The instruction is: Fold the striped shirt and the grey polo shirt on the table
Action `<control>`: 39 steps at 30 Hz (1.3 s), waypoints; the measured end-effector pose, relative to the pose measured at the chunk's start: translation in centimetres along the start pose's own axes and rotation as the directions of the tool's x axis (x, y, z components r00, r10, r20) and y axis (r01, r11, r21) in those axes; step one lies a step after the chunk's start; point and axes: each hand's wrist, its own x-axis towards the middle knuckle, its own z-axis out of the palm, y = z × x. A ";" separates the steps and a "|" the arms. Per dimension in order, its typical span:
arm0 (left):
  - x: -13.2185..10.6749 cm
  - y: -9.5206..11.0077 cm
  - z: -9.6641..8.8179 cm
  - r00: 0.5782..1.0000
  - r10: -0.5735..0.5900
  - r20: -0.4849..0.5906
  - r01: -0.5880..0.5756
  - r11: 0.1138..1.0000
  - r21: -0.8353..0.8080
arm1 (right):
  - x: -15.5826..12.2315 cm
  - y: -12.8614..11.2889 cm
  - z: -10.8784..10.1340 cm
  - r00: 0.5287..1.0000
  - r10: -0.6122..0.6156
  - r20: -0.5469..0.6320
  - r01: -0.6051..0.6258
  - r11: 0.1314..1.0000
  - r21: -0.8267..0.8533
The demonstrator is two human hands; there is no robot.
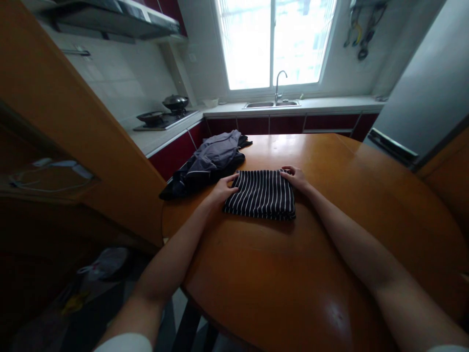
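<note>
A black cloth with thin white stripes (261, 194), folded into a thick, flat bundle, lies on the wooden table (293, 274) in front of me. Whether it is a garment I cannot tell. At its far left corner, my left hand (222, 188) grips the edge, thumb and fingers to either side of it. My right hand (295, 178) has its fingers closed on the far right corner. Layered folds show along the near edge of the bundle. Some fingertips are hidden by the cloth or too small to make out.
Grey and black clothes (216, 155) lie in a heap at the table's left edge. Behind are a stove with a lidded wok (176, 102), a sink (271, 104) under the window and a fridge (414, 88) on the right. A wooden cabinet (120, 161) stands close on the left.
</note>
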 end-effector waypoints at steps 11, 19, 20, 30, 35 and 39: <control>-0.8 1.6 2.2 0.950 0.309 0.045 -0.285 0.801 0.527 | -0.4 -0.3 0.2 0.998 -0.024 -0.049 0.021 0.999 -0.049; -0.3 -0.3 3.8 0.938 0.056 0.341 -0.248 0.795 0.553 | -1.4 -1.6 0.1 0.974 -0.130 -0.184 0.095 0.978 -0.187; -0.1 -0.6 3.5 0.944 0.041 0.327 -0.228 0.798 0.558 | -1.5 -2.2 0.1 0.966 -0.169 -0.194 0.129 0.971 -0.204; 0.6 -1.2 2.9 0.950 0.042 0.309 -0.214 0.808 0.549 | -2.9 -3.0 3.7 0.970 -0.022 0.240 0.127 0.894 -0.430; 0.4 -0.9 2.9 0.954 0.028 0.298 -0.192 0.822 0.536 | -2.3 -0.8 1.1 0.998 -0.024 0.062 0.044 0.943 -0.330; 0.4 -0.6 3.0 0.954 0.009 0.299 -0.182 0.811 0.556 | -3.9 -4.0 0.3 0.994 -0.103 0.039 0.110 0.917 -0.382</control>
